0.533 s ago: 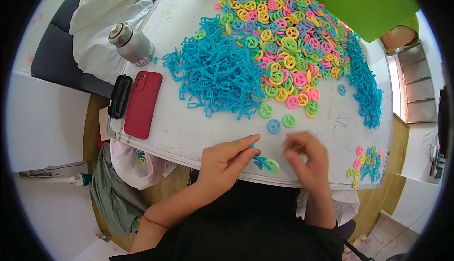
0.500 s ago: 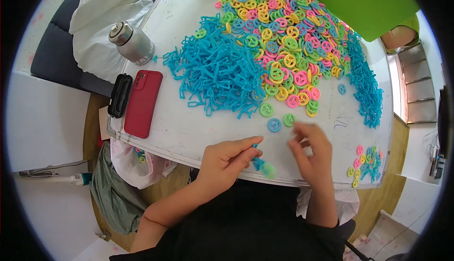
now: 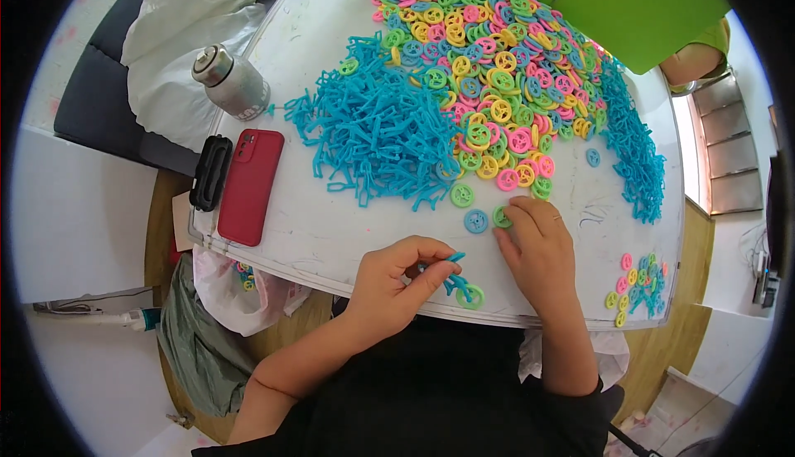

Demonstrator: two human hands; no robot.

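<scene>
Pinched between thumb and fingers of my left hand (image 3: 396, 283) are blue plastic fork-shaped pieces (image 3: 455, 281). A green plastic wheel (image 3: 470, 296) is attached at their lower end, over the table's near edge. My right hand (image 3: 537, 238) rests on the tabletop with thumb and fingers closing on a loose green wheel (image 3: 501, 217), which the fingers partly cover. Just left of it lie a blue wheel (image 3: 475, 221) and another green wheel (image 3: 462, 195). Beyond are a heap of blue fork pieces (image 3: 385, 126) and a large heap of coloured wheels (image 3: 505, 68).
On the left of the white table (image 3: 331, 225) are a red phone (image 3: 251, 185), a black case (image 3: 212, 173) and a metal bottle (image 3: 231, 83). More blue pieces (image 3: 633, 146) lie at the right, with a small mixed pile (image 3: 643, 287) nearer. A person's arm (image 3: 694, 65) shows far right.
My right hand has moved forward and slightly left, down onto the loose green wheel. My left hand keeps holding the blue pieces, and the attached wheel has stopped blurring.
</scene>
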